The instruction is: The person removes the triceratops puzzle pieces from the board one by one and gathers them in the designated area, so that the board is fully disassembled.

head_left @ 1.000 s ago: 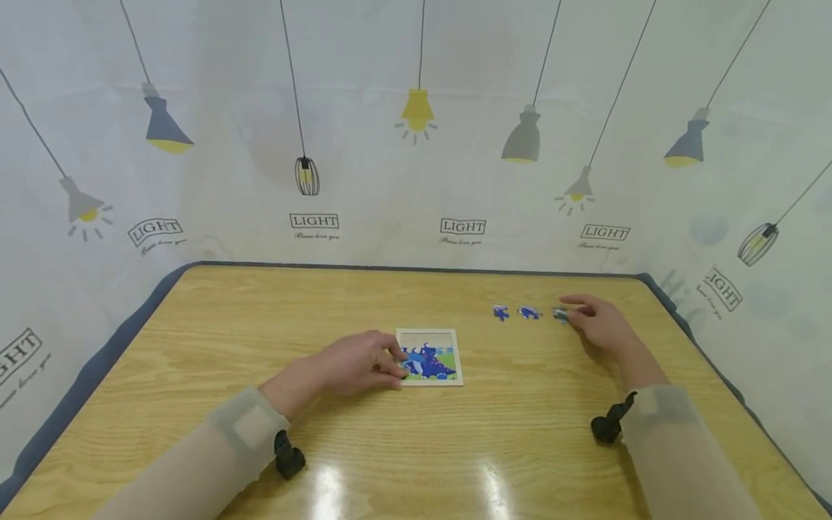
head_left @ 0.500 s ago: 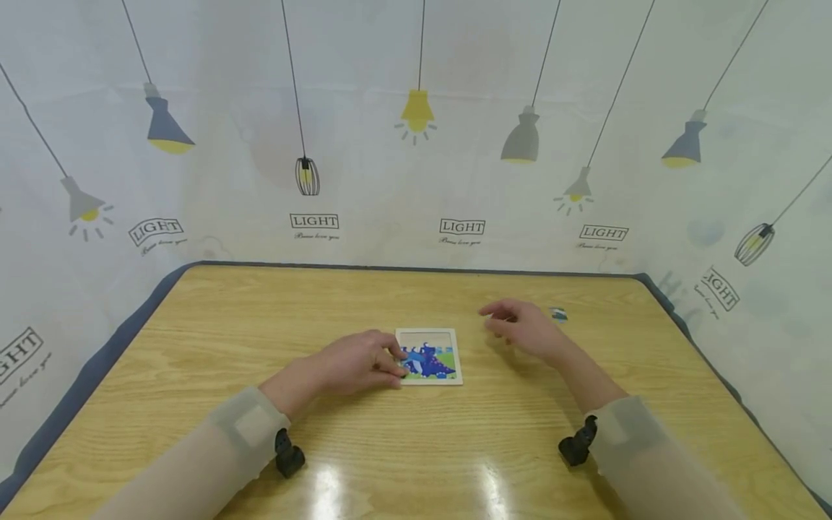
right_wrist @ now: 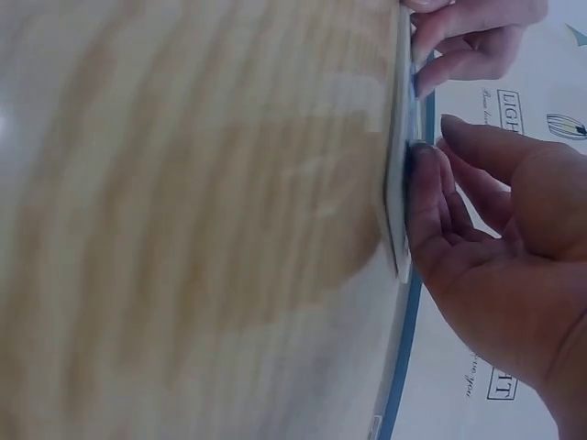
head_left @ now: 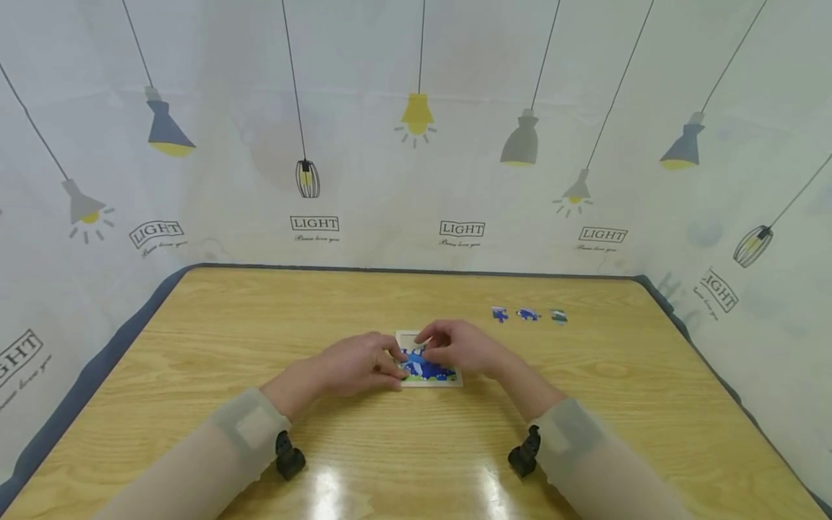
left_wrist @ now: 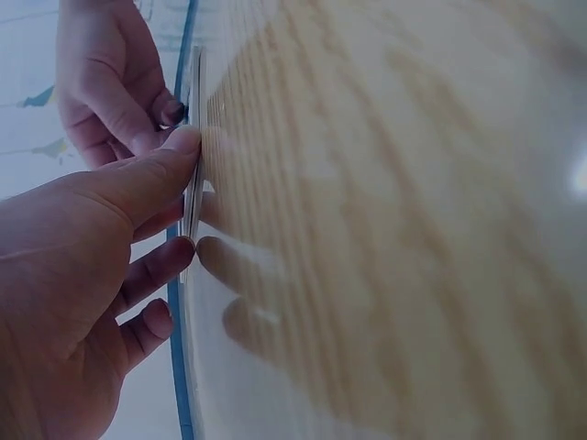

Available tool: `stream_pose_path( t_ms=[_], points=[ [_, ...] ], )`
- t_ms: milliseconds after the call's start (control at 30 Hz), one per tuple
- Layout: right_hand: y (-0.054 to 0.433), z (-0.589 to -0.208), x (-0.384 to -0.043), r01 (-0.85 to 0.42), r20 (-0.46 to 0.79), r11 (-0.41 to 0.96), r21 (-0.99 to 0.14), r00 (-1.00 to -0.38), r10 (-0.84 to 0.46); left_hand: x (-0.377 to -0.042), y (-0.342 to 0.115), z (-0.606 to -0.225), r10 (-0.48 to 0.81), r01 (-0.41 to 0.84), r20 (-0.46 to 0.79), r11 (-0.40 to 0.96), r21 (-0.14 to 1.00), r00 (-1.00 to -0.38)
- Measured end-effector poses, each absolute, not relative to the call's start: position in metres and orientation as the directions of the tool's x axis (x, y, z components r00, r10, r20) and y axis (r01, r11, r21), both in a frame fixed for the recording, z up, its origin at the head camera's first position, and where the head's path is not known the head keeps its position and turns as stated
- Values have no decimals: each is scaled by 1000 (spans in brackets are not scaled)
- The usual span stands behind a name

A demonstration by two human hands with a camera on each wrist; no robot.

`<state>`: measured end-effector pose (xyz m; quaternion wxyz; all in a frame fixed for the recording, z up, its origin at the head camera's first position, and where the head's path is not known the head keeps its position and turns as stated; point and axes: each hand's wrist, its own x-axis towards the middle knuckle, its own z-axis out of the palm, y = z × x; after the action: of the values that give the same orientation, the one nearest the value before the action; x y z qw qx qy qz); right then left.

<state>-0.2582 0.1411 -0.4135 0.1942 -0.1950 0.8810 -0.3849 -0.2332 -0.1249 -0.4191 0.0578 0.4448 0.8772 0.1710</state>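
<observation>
A small square jigsaw puzzle in a white frame [head_left: 434, 384] lies on the table, its picture mostly a blue dinosaur. My left hand [head_left: 354, 363] holds the frame's left edge; thumb and fingertips grip its rim in the left wrist view. Over the upper part of the puzzle, my right hand [head_left: 464, 348] bends its fingers down to the board. In the right wrist view the right fingertips [right_wrist: 422, 158] meet the board, with a dark spot there; I cannot tell whether a piece is between them. Three loose puzzle pieces [head_left: 499, 315] lie in a row behind, to the right.
The wood-grain table [head_left: 260, 303] has a dark blue edge along its back and sides. A white curtain [head_left: 364, 144] printed with hanging lamps stands behind it. Each sleeve cuff carries a black wrist camera [head_left: 523, 452].
My right hand has moved left from the loose pieces to the puzzle, passing in front of two of them, which show again. The left hand has stayed at the frame.
</observation>
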Motion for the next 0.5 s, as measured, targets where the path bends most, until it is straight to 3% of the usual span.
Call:
stream_pose_path(
  t_ms=[333, 500],
  points=[
    [132, -415, -256, -164, -225, 653, -739, -854, -469, -233, -128, -421, 797, 749, 48, 542, 381, -602],
    [131, -416, -256, -128, -251, 668, -733, -862, -441, -234, -129, -423, 699, 616, 19, 617, 489, -715]
  ],
)
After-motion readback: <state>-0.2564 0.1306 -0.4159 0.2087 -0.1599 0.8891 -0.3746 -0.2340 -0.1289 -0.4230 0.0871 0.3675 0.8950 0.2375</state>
